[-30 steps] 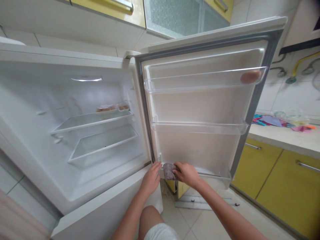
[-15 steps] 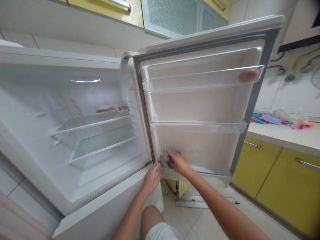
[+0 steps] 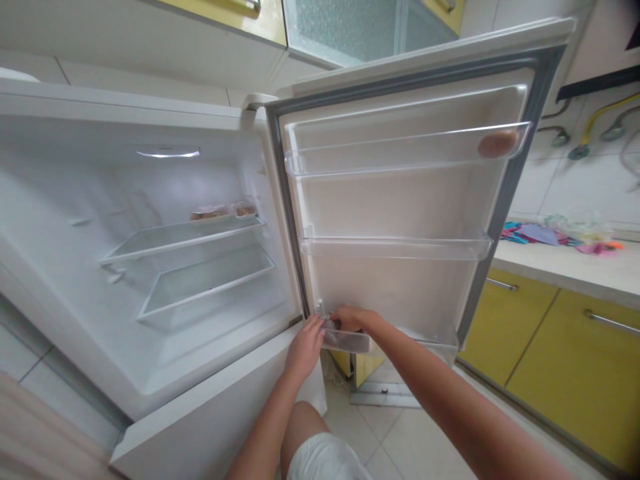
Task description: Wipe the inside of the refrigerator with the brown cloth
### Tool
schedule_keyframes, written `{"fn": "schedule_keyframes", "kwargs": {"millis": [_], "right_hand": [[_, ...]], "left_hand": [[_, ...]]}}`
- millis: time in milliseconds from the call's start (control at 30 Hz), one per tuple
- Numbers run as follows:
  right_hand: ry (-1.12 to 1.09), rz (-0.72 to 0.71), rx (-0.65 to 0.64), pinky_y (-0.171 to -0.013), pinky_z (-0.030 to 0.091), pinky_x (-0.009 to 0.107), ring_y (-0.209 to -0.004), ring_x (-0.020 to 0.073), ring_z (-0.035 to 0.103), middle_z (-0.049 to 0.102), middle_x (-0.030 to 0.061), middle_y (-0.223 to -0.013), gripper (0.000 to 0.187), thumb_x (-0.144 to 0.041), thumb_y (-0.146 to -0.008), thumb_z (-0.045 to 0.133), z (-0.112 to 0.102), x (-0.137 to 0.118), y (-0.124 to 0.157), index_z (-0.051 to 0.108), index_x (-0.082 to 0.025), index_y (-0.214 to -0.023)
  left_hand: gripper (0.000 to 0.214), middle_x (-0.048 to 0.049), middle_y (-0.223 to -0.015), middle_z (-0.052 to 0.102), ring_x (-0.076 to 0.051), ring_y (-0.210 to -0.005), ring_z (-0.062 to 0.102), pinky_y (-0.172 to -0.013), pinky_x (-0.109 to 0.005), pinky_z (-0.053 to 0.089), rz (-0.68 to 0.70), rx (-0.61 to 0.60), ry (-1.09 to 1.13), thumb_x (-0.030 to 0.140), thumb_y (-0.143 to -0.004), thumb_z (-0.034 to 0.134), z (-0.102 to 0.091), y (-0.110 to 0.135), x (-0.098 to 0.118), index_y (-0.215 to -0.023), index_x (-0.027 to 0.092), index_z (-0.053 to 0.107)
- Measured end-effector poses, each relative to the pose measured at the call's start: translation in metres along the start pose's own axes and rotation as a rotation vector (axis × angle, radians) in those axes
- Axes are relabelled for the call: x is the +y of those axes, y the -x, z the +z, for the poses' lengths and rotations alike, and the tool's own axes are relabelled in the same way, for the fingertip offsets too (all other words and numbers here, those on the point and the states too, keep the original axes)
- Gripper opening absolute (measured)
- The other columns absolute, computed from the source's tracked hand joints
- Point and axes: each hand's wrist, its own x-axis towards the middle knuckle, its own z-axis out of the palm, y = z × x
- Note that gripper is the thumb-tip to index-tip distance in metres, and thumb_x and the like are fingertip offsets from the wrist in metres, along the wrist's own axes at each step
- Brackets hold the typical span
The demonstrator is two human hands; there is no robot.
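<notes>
I am crouched at an open fridge door (image 3: 520, 173). My right hand (image 3: 350, 319) reaches down into the left end of the clear bottom door bin (image 3: 400, 337), fingers curled on a grey-purple wad that is almost hidden behind the bin's front wall. My left hand (image 3: 305, 347) sits at the bin's left corner by the door hinge, its fingers bent and pressed onto the bin's edge.
An egg (image 3: 497, 142) lies in the top door bin; the middle door bin (image 3: 395, 248) looks bare. Two small food trays (image 3: 220, 213) stand on the upper glass shelf inside the fridge. At right are yellow cabinets (image 3: 565, 360) and a counter with colourful items (image 3: 550, 235).
My right hand has carried the grey-purple wad from in front of the bottom bin up over its rim and down inside it. My left hand has shifted slightly up onto the bin's corner.
</notes>
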Motion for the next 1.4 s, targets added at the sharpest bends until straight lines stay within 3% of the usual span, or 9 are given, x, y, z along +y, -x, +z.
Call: {"fn": "schedule_keyframes", "kwargs": {"millis": [233, 400, 533, 733, 1033, 1200, 1300, 1400], "right_hand": [[0.011, 0.020, -0.078, -0.083, 0.050, 0.031, -0.105, 0.0277, 0.070, 0.075, 0.0119, -0.122, 0.055, -0.032, -0.070, 0.077, -0.001, 0.047, 0.063, 0.071, -0.020, -0.123], [0.002, 0.091, -0.134, -0.084, 0.052, 0.033, -0.106, 0.0302, 0.071, 0.075, 0.0131, -0.122, 0.061, -0.031, -0.062, 0.082, 0.000, 0.095, 0.129, 0.072, -0.019, -0.121], [0.008, 0.157, -0.152, -0.085, 0.053, 0.039, -0.107, 0.0352, 0.071, 0.074, 0.0185, -0.122, 0.074, -0.039, -0.059, 0.084, 0.005, 0.112, 0.157, 0.068, -0.015, -0.127], [0.046, 0.139, -0.032, -0.088, 0.052, 0.038, -0.108, 0.0331, 0.071, 0.076, 0.0151, -0.119, 0.053, -0.035, -0.067, 0.078, 0.015, 0.096, 0.139, 0.072, -0.022, -0.118], [0.077, 0.095, 0.177, -0.081, 0.049, 0.032, -0.106, 0.0289, 0.070, 0.076, 0.0096, -0.117, 0.036, -0.030, -0.073, 0.072, 0.011, 0.057, 0.072, 0.075, -0.024, -0.109], [0.100, 0.136, 0.365, -0.079, 0.047, 0.031, -0.104, 0.0262, 0.067, 0.072, 0.0083, -0.116, 0.036, -0.026, -0.079, 0.067, 0.000, 0.019, 0.044, 0.070, -0.025, -0.115], [0.129, 0.191, 0.508, -0.079, 0.046, 0.033, -0.107, 0.0269, 0.063, 0.068, 0.0114, -0.119, 0.033, -0.021, -0.086, 0.059, -0.013, -0.001, 0.043, 0.065, -0.022, -0.119], [0.189, 0.183, 0.670, -0.089, 0.043, 0.038, -0.118, 0.0291, 0.055, 0.061, 0.0150, -0.130, 0.037, -0.021, -0.096, 0.046, -0.034, -0.015, 0.049, 0.056, -0.021, -0.132]], "left_hand": [[0.040, -0.0129, -0.144, 0.064, -0.026, -0.143, 0.052, -0.122, -0.049, 0.042, 0.013, -0.021, -0.211, 0.026, -0.101, 0.040, -0.013, 0.000, 0.023, -0.126, 0.016, 0.070], [0.040, -0.0124, -0.146, 0.062, -0.027, -0.140, 0.054, -0.119, -0.047, 0.045, -0.025, -0.025, -0.240, 0.026, -0.102, 0.039, -0.013, 0.002, 0.029, -0.125, 0.016, 0.071], [0.040, -0.0117, -0.144, 0.064, -0.026, -0.137, 0.058, -0.118, -0.046, 0.047, -0.049, -0.009, -0.208, 0.025, -0.101, 0.039, -0.013, 0.001, 0.029, -0.125, 0.017, 0.071], [0.039, -0.0112, -0.143, 0.065, -0.023, -0.133, 0.061, -0.116, -0.041, 0.048, -0.067, 0.005, -0.089, 0.023, -0.100, 0.040, -0.005, -0.001, 0.022, -0.123, 0.018, 0.071], [0.041, -0.0100, -0.144, 0.064, -0.022, -0.132, 0.062, -0.115, -0.042, 0.049, -0.051, 0.058, -0.029, 0.024, -0.099, 0.038, 0.008, 0.001, 0.017, -0.123, 0.020, 0.071], [0.041, -0.0106, -0.143, 0.065, -0.023, -0.131, 0.063, -0.114, -0.043, 0.050, -0.041, 0.056, -0.045, 0.023, -0.099, 0.038, 0.009, 0.001, 0.016, -0.124, 0.020, 0.070], [0.041, -0.0119, -0.144, 0.064, -0.024, -0.132, 0.061, -0.116, -0.043, 0.048, -0.054, 0.042, -0.067, 0.022, -0.098, 0.038, 0.010, 0.002, 0.015, -0.125, 0.018, 0.069], [0.041, -0.0112, -0.144, 0.063, -0.023, -0.134, 0.060, -0.116, -0.041, 0.048, -0.043, 0.036, -0.074, 0.022, -0.099, 0.036, 0.009, 0.003, 0.016, -0.125, 0.018, 0.068]]}}
